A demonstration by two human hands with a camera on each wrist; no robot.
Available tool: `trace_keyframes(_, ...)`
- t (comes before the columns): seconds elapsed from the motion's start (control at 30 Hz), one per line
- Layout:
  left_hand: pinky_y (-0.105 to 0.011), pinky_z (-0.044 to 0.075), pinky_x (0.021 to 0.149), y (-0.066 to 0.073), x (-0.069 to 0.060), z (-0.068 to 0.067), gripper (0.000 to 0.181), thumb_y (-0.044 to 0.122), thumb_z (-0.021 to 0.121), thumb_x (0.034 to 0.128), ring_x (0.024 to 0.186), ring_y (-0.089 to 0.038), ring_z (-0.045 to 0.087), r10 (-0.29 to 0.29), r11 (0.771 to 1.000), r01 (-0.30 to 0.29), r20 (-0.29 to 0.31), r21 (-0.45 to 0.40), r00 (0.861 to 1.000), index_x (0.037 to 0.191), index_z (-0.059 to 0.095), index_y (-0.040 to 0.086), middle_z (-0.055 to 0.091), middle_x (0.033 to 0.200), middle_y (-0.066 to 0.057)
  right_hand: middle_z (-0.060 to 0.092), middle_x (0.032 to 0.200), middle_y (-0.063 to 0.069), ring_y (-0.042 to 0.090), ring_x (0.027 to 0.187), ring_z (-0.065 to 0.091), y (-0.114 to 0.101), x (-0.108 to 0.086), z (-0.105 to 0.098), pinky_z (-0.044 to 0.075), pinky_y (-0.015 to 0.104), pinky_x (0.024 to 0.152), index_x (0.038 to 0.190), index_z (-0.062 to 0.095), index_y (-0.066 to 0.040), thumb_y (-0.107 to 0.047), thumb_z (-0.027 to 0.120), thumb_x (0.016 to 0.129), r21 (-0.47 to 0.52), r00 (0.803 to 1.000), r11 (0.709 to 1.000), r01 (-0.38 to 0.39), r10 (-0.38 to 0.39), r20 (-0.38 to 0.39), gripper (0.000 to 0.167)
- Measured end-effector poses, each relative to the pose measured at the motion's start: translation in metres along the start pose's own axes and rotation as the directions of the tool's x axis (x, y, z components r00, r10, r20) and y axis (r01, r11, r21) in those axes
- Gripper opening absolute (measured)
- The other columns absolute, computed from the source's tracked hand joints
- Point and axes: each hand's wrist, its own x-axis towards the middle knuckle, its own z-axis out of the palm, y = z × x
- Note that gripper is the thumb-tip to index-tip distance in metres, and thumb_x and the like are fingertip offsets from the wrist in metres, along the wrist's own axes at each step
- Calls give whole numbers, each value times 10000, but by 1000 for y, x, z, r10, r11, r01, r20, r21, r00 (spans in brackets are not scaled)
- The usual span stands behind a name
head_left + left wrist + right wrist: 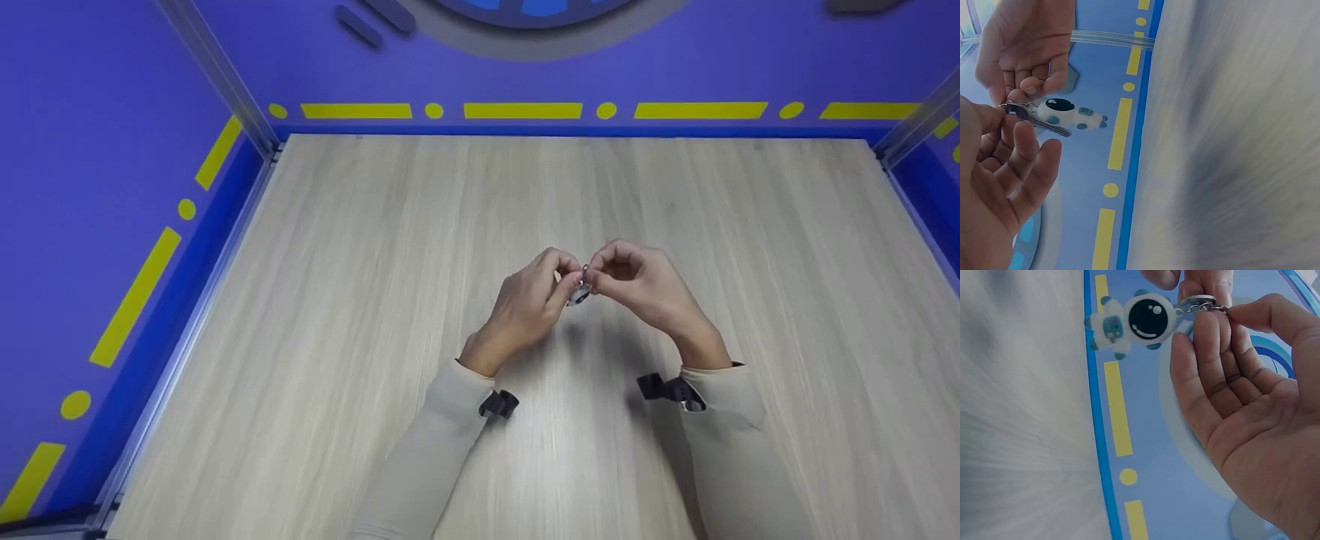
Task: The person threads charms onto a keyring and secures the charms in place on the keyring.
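Observation:
Both hands meet over the middle of the table, holding a small keychain. My left hand [527,300] pinches its metal ring [1010,105] between thumb and finger. Thumb and index finger of my right hand [654,289] pinch the metal ring and chain end [1220,309] from the other side. A white and teal astronaut charm [1112,326] with a dark visor hangs below the fingers. Beside the charm, in the left wrist view, a metal key [1050,126] hangs from the ring. Fingertips partly hide the ring.
The light wood table [360,300] lies below the hands. Blue-purple panels [525,82] with yellow marks stand at its back and sides, joined by metal corner posts [225,67]. Black straps [499,403] sit at the sleeve cuffs.

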Motion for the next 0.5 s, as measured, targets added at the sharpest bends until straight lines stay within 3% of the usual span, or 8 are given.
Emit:
trace_keyframes(0.23, -273, 445, 642, 0, 0, -1, 145, 188, 538, 1129, 748, -126, 567, -34, 999, 33, 23, 4, 999, 1151, 583, 52, 674, 1022, -58, 696, 886, 114, 150, 786, 669, -1, 0, 3, 535, 213, 719, 945, 685, 24, 55, 722, 960, -84, 1000, 996, -4, 4, -1, 51)
trace_keyframes(0.5, -247, 453, 647, -3, 1, 1, 143, 166, 600, 1103, 721, -142, 584, 45, 997, -48, -53, -57, 998, 1146, 610, 30, 692, 1022, -72, 695, 881, 146, 190, 774, 694, 2, 1, -2, 550, 261, 740, 956, 682, 63, 24, 706, 971, 3, 999, 999, -35, 35, -30, 48)
